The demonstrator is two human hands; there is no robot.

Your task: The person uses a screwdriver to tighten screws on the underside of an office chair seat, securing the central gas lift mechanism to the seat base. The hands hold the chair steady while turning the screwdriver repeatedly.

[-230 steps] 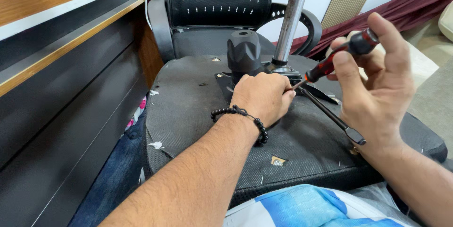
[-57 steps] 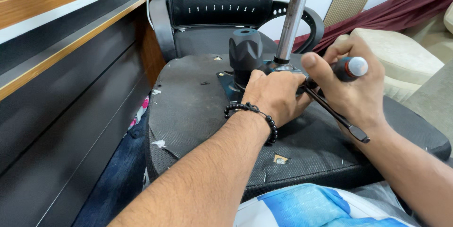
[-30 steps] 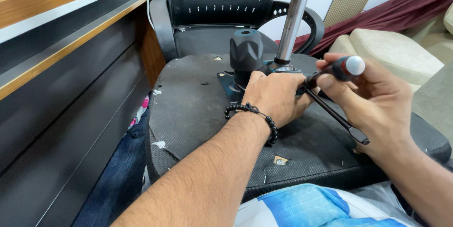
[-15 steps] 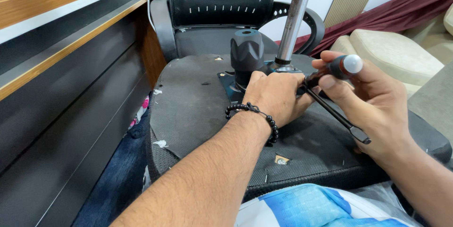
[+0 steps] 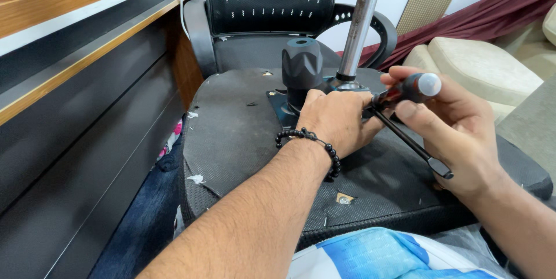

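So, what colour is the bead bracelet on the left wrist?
Black; the bead bracelet shows best in the head view.

right hand (image 5: 457,134) regripped screwdriver (image 5: 405,90) from open fingers to closed, handle lowered

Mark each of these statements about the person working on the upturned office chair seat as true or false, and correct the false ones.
1. The right hand grips a screwdriver by its handle. True.
2. The left hand lies flat on the wooden desk. False: it rests on the mechanism under the chair seat, by the black knob.
3. A beaded bracelet sits on the left wrist. True.
4. The metal gas column lies flat on the seat. False: it stands upright from the mechanism.
5. A second office chair stands behind the upturned seat. True.
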